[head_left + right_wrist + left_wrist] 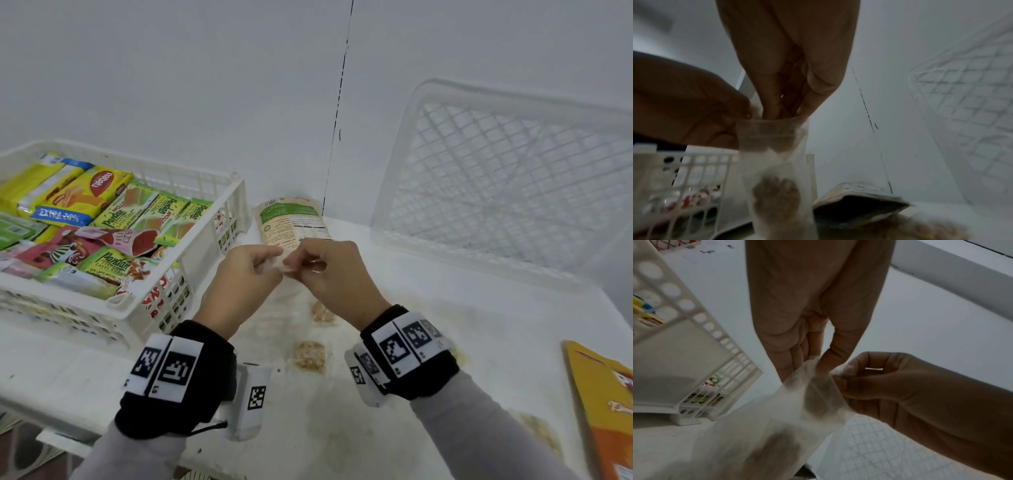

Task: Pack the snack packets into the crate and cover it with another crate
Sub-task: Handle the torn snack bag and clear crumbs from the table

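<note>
Both wrists, nearest the camera, wear black bands with black-and-white square markers over grey sleeves. Beyond them, the left hand point(245, 274) and the right hand point(329, 270) meet above the middle of a white table point(445, 342). Together they hold a small clear plastic bag point(813, 391) by its top edge. The left hand pinches that edge between thumb and curled fingers. The right hand's fingers are curled tightly on the other side of the same edge, knuckles almost touching the left hand. The bag hangs down from the fingers, and the wrist views show a brownish lump of snack point(777, 191) inside its lower part.

Just beyond the hands, a beige and green packet point(291, 219) lies flat on the table near the wall. On the table surface below and nearer than the hands, two small crumbly brown snack pieces point(310, 354) show through clear wrapping.

To the left stands a white crate point(191, 260) with slotted sides, already filled with colourful snack packets point(113, 219) in yellow, green and pink. To the right, at the far side, a second white crate point(513, 178) leans tilted against the wall, its lattice base facing the camera. At the near right edge lies part of a yellow and orange packet point(606, 404).
</note>
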Motion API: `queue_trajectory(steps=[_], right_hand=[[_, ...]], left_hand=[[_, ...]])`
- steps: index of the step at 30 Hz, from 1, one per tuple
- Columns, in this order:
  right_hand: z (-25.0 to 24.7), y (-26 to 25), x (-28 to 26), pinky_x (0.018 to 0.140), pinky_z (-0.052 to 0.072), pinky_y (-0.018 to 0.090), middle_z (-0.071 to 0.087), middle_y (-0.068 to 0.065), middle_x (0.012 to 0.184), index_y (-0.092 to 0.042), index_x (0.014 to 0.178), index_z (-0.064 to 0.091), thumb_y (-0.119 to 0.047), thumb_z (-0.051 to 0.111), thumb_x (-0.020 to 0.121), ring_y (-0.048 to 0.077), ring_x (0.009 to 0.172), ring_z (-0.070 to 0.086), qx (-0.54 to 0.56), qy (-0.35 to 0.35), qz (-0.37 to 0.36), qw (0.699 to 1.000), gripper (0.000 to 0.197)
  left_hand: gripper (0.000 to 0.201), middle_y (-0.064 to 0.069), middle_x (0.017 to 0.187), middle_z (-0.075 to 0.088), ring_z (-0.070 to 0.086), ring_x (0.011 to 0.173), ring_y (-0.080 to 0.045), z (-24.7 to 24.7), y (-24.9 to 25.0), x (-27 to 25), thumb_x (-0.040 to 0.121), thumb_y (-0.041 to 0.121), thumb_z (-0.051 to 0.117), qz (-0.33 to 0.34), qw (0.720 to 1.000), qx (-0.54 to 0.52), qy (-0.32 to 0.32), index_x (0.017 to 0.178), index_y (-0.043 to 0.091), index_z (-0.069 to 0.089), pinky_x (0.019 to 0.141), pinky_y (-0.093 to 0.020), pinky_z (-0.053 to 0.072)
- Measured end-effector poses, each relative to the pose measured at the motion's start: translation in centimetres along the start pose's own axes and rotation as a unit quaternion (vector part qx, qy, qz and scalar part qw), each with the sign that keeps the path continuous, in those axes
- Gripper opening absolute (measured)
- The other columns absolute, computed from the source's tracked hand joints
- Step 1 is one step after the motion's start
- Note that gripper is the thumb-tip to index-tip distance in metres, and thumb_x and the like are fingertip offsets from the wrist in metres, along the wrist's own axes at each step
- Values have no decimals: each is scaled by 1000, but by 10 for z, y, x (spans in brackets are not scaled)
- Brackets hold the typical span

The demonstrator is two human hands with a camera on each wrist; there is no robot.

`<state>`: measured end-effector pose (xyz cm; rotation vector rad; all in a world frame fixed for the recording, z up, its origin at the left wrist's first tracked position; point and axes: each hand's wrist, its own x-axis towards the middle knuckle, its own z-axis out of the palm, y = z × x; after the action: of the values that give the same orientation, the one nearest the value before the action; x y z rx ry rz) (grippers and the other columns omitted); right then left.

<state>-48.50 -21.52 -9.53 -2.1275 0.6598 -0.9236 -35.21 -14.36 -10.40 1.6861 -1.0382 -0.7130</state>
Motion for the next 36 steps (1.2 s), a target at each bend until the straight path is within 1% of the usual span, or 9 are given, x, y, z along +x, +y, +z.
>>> queue_trajectory(steps=[6, 8, 11, 13, 16, 20, 25, 33, 36], right_hand=[[3, 6, -1, 82, 51, 34, 69, 4, 106, -22, 111, 68, -10, 49, 91, 23, 100, 61, -355, -130, -42, 925, 31], [5, 3, -4, 92, 48, 35, 64, 4, 119, -21, 122, 61, -5, 48, 89, 23, 112, 57, -352, -146, -35, 924, 38], [-9, -14, -19, 97, 46, 37, 68, 11, 114, -6, 115, 66, 3, 56, 84, 25, 108, 61, -198, -25, -35, 979, 33], [-26, -16, -38, 93, 49, 37, 70, 12, 106, -1, 107, 69, 3, 60, 82, 25, 100, 64, -167, 83, -26, 982, 27], [-58, 3, -82, 102, 38, 34, 62, 9, 121, -10, 120, 62, -9, 58, 88, 25, 115, 54, -228, 120, 144, 955, 32], [-101, 32, -147, 102, 38, 40, 48, 11, 134, -21, 139, 40, -25, 51, 92, 30, 124, 44, -335, -11, 419, 844, 48], [-125, 53, -182, 101, 40, 44, 43, 15, 134, -20, 139, 35, -23, 52, 88, 35, 125, 40, -329, -57, 585, 739, 54], [-133, 58, -187, 95, 45, 39, 52, 15, 120, -9, 116, 54, -3, 43, 86, 31, 112, 49, -353, -9, 600, 718, 32], [-131, 51, -175, 81, 46, 28, 64, 9, 100, -5, 94, 66, -6, 60, 83, 26, 99, 58, -345, 18, 536, 770, 13]], left_hand=[[39, -5, 122, 63, 57, 114, -14, 14, 2, -1, 79, -5, 59, 21, 1000, 19, -3, 114, 10, 67, 102, -35, 44], [40, -5, 116, 66, 59, 111, -18, 18, 3, -2, 77, -6, 58, 49, 998, 50, 7, 111, 11, 68, 99, -32, 45], [42, -4, 119, 65, 59, 112, -18, 18, 4, 0, 76, -1, 59, 68, 992, 105, 22, 116, 12, 66, 98, -30, 44], [42, -4, 123, 63, 58, 113, -17, 15, 2, 4, 78, 4, 60, 63, 990, 124, 19, 119, 12, 64, 100, -32, 44], [43, -5, 122, 63, 58, 114, -19, 12, -2, 6, 80, 9, 60, 59, 988, 142, 10, 122, 12, 62, 102, -39, 44], [42, -6, 124, 62, 57, 114, -21, 12, -4, 6, 83, 19, 61, 74, 979, 191, 13, 124, 15, 60, 101, -39, 43], [41, -9, 123, 62, 57, 114, -23, 17, 2, 4, 83, 18, 60, 95, 973, 209, -6, 124, 13, 60, 104, -40, 41], [43, -6, 121, 63, 58, 113, -21, 19, 1, 5, 81, 7, 60, 89, 982, 162, -39, 123, 13, 61, 105, -40, 40], [44, -4, 126, 61, 56, 117, -17, 18, -1, 3, 81, 3, 59, 82, 987, 131, -54, 124, 13, 60, 106, -41, 40]])
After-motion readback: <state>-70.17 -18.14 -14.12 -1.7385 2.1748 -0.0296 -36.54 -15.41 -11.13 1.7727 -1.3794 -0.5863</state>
